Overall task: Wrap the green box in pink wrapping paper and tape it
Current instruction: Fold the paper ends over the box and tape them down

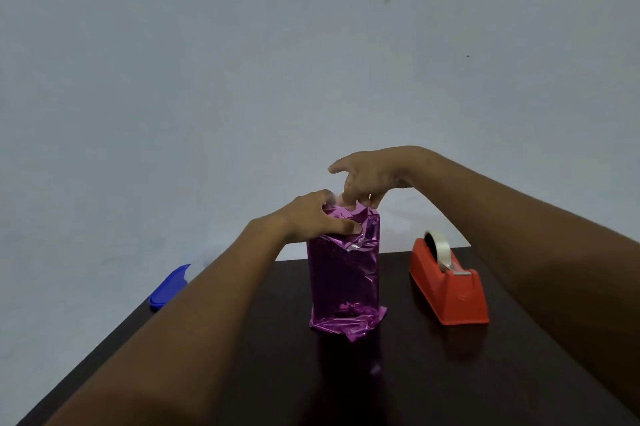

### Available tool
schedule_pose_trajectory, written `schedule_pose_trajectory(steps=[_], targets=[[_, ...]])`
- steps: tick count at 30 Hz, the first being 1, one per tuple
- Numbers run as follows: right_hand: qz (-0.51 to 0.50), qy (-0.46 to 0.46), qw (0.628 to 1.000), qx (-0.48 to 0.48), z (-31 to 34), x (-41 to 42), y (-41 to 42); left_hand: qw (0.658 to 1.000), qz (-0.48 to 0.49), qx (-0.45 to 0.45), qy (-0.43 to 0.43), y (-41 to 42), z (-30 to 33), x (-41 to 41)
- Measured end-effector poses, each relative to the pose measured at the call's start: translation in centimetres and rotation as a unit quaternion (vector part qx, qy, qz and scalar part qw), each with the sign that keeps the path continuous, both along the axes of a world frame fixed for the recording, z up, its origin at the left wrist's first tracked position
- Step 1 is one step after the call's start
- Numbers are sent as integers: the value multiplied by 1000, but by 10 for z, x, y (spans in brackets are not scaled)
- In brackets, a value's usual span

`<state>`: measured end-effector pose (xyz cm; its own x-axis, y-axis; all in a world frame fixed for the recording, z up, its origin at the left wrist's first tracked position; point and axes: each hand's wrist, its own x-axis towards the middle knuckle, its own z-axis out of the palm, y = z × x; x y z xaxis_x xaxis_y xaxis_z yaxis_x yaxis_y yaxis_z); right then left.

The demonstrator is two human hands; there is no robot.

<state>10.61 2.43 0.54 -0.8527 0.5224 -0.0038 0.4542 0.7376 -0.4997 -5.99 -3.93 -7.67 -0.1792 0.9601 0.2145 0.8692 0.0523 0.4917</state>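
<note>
The box stands upright on the dark table [398,373], fully covered in shiny pink wrapping paper [343,276]; no green shows. Loose paper bunches at its foot and crumples at its top. My left hand [311,217] grips the top left of the package, thumb pressing the folded paper on the near face. My right hand [367,179] reaches down from above and its fingertips pinch the paper at the top edge; a small clear piece, perhaps tape, seems to sit there. An orange tape dispenser [450,283] with a clear roll stands to the right of the package.
A blue plastic object [168,287] lies at the table's far left edge, partly behind my left forearm. A plain pale wall rises behind the table. The table's far edge runs just behind the package and dispenser.
</note>
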Motion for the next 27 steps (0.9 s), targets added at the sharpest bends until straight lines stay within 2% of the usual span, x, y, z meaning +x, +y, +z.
schedule_pose_trajectory(steps=[7, 13, 17, 20, 27], targets=[[-33, -63, 997, 16, -3, -23, 14, 999, -9, 6, -37, 3, -2, -4], [-80, -118, 987, 79, -3, -31, 15, 999, -15, 12, -44, 2, -2, -3], [-132, -143, 967, 162, 0, -23, 17, 999, -19, 11, -44, -1, -1, -2], [-146, -121, 972, 136, -9, -12, 28, 998, -26, 13, -49, -3, 1, -1], [-168, 20, 985, 27, -36, 24, 44, 999, -35, 2, -40, -10, 5, 4]])
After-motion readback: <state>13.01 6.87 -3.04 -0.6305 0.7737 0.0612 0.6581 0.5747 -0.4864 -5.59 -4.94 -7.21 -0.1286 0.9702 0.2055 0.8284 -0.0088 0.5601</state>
